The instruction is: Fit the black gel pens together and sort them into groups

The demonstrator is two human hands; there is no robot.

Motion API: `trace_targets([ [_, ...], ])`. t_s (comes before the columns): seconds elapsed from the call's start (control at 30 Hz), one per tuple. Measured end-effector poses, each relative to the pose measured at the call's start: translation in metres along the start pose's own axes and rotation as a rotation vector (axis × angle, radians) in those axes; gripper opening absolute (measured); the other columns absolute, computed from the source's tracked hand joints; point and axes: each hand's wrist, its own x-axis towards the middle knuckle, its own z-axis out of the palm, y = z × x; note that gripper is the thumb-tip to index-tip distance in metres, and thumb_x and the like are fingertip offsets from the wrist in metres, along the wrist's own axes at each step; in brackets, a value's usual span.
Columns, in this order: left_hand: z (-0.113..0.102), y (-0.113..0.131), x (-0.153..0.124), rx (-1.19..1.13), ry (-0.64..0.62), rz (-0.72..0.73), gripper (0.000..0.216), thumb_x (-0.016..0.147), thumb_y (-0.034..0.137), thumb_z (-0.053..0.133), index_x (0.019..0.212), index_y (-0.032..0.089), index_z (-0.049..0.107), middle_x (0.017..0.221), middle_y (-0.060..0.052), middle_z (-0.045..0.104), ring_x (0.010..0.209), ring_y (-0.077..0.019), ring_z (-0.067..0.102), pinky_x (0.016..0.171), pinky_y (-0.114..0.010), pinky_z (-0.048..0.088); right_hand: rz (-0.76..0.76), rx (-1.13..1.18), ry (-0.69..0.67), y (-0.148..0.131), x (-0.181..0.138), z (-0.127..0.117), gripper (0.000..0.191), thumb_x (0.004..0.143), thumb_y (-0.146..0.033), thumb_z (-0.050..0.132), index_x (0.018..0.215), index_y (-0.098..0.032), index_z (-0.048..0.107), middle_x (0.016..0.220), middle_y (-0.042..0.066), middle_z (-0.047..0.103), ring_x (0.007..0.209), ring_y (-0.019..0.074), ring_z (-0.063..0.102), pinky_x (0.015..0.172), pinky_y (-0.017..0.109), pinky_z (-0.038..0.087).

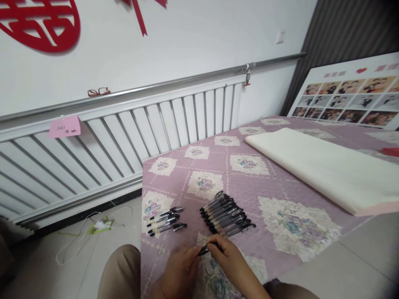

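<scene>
Both my hands meet low in the middle over a purple flowered bedspread (pixel 249 195). My left hand (pixel 181 270) and my right hand (pixel 229 259) pinch the two ends of one black pen (pixel 208 249) between their fingertips. Just beyond them lies a tidy row of several black pens (pixel 226 214), side by side. A smaller group of several pens (pixel 165 220) lies to the left, near the bed's edge.
A folded cream sheet (pixel 327 170) lies at the right of the bed. A white slatted radiator cover (pixel 109 137) runs along the wall, with glasses (pixel 98 91) on top. A cable and green plug (pixel 99 225) lie on the floor. My knee (pixel 120 270) is at the bed's left edge.
</scene>
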Motion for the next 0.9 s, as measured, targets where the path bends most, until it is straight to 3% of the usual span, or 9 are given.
trace_targets([
  [0.13,0.000,0.000,-0.001,-0.029,0.023,-0.019,0.031,0.089,0.021,0.042,0.113,0.023,0.060,0.102,-0.004,0.069,0.090,-0.0185,0.065,0.084,-0.031,0.051,0.067,0.106,0.058,0.002,0.000,-0.009,0.022,0.082,-0.040,0.050,0.075,-0.021,0.058,0.060,-0.005,0.046,0.056,0.0120,0.044,0.053,0.023,0.035],
  [0.23,0.001,-0.001,-0.003,-0.049,0.042,-0.041,0.029,0.090,0.023,0.042,0.112,0.023,0.061,0.103,-0.004,0.069,0.092,-0.0190,0.064,0.083,-0.032,0.052,0.127,0.206,0.193,0.006,0.002,-0.021,0.027,0.081,-0.048,0.048,0.077,-0.022,0.055,0.056,-0.007,0.040,0.050,0.0111,0.040,0.048,0.022,0.032],
  [0.37,0.001,-0.004,-0.004,-0.099,0.077,-0.047,0.029,0.091,0.025,0.041,0.112,0.023,0.061,0.106,-0.005,0.068,0.096,-0.0187,0.063,0.085,-0.031,0.051,0.092,0.157,0.311,0.010,0.004,-0.030,0.028,0.080,-0.048,0.048,0.080,-0.021,0.056,0.059,-0.005,0.048,0.053,0.0131,0.046,0.050,0.023,0.036],
  [0.5,0.000,-0.006,-0.004,-0.151,0.154,-0.057,0.028,0.092,0.024,0.041,0.112,0.023,0.061,0.106,-0.005,0.067,0.097,-0.0182,0.062,0.086,-0.032,0.051,-0.044,-0.107,0.265,0.006,0.004,-0.011,0.014,0.079,-0.033,0.051,0.081,-0.021,0.058,0.076,0.001,0.062,0.072,0.0174,0.058,0.066,0.027,0.043],
  [0.67,-0.005,-0.011,-0.007,-0.150,0.219,-0.021,0.028,0.090,0.021,0.044,0.112,0.023,0.060,0.105,-0.005,0.067,0.097,-0.0180,0.061,0.088,-0.033,0.051,-0.091,-0.412,0.142,0.004,0.004,0.024,0.008,0.075,-0.015,0.050,0.075,-0.021,0.055,0.075,0.002,0.062,0.071,0.0172,0.058,0.064,0.026,0.042],
  [0.77,-0.009,-0.017,-0.011,-0.127,0.227,-0.022,0.027,0.089,0.020,0.045,0.111,0.024,0.060,0.102,-0.005,0.066,0.095,-0.0173,0.062,0.086,-0.032,0.052,-0.154,-0.485,0.124,0.005,0.006,0.032,0.013,0.075,-0.010,0.050,0.074,-0.021,0.056,0.082,0.004,0.063,0.079,0.0187,0.058,0.070,0.028,0.043],
  [0.9,-0.011,-0.023,-0.014,-0.083,0.236,-0.008,0.026,0.090,0.020,0.046,0.111,0.025,0.060,0.100,-0.005,0.066,0.093,-0.0175,0.061,0.085,-0.033,0.052,-0.221,-0.449,0.161,0.006,0.007,0.028,0.011,0.083,-0.017,0.049,0.080,-0.020,0.059,0.090,0.006,0.064,0.088,0.0205,0.058,0.079,0.031,0.043],
])
